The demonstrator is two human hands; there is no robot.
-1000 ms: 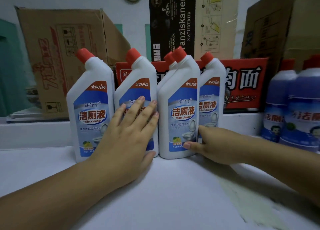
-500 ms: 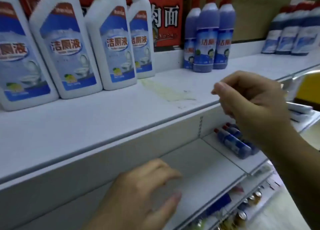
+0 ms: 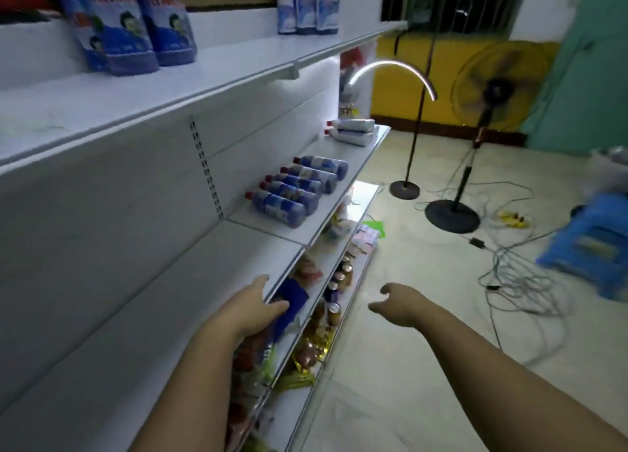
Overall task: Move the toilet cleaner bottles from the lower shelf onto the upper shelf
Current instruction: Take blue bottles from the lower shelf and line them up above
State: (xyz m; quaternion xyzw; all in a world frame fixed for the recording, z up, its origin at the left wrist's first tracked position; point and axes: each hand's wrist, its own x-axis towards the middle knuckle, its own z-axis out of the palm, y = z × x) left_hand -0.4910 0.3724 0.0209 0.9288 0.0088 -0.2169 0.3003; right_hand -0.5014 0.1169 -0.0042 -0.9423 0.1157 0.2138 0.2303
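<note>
Several blue toilet cleaner bottles [image 3: 295, 188] with red caps lie on their sides on the lower shelf [image 3: 272, 227]. Farther along that shelf lie two white bottles [image 3: 351, 131]. On the upper shelf [image 3: 204, 74] blue bottles [image 3: 136, 26] stand upright at the left, and three more [image 3: 307, 4] stand farther right. My left hand [image 3: 253, 307] hangs open at the front edge of the lower shelf, empty, well short of the lying bottles. My right hand [image 3: 396, 303] is open over the floor, empty, with fingers loosely curled.
Below the lower shelf, racks hold snack packets and cans [image 3: 334, 288]. A standing fan [image 3: 489, 91], a ring-light stand [image 3: 404, 189], loose cables [image 3: 516, 274] and a blue stool [image 3: 591, 240] occupy the tiled floor at the right.
My view has swung down and right from the white bottles on the upper shelf. Both hands have left those bottles and dropped to the level of the lower shelf, empty.
</note>
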